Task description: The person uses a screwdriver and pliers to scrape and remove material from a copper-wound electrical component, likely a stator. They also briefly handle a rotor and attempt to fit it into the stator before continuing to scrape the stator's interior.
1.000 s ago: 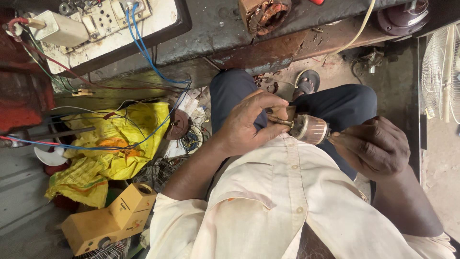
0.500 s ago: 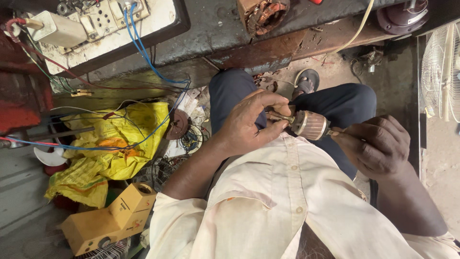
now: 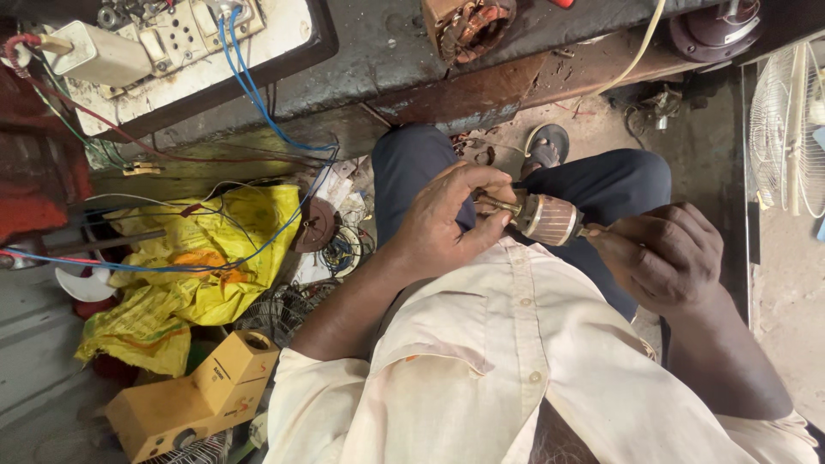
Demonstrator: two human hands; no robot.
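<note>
A small motor armature [image 3: 546, 217] with copper-brown windings and a thin metal shaft lies crosswise over my lap, above my dark trousers [image 3: 619, 185]. My left hand [image 3: 443, 225] grips its left end, fingers curled around the shaft and thumb underneath. From the right, my right hand [image 3: 666, 258] pinches the tip of the shaft with its fingers closed. My cream shirt [image 3: 516, 361] fills the lower part of the view.
A dark workbench [image 3: 387, 60] runs across the top, carrying a white switchboard [image 3: 172, 51] with blue wires and a copper-wound stator [image 3: 473, 21]. A yellow sack [image 3: 198, 275], a yellow box [image 3: 198, 395] and wire scraps lie on the left. A fan guard [image 3: 786, 129] stands at right.
My right hand has moved up and left onto the shaft's right end. The armature has risen slightly. My left hand has kept its grip.
</note>
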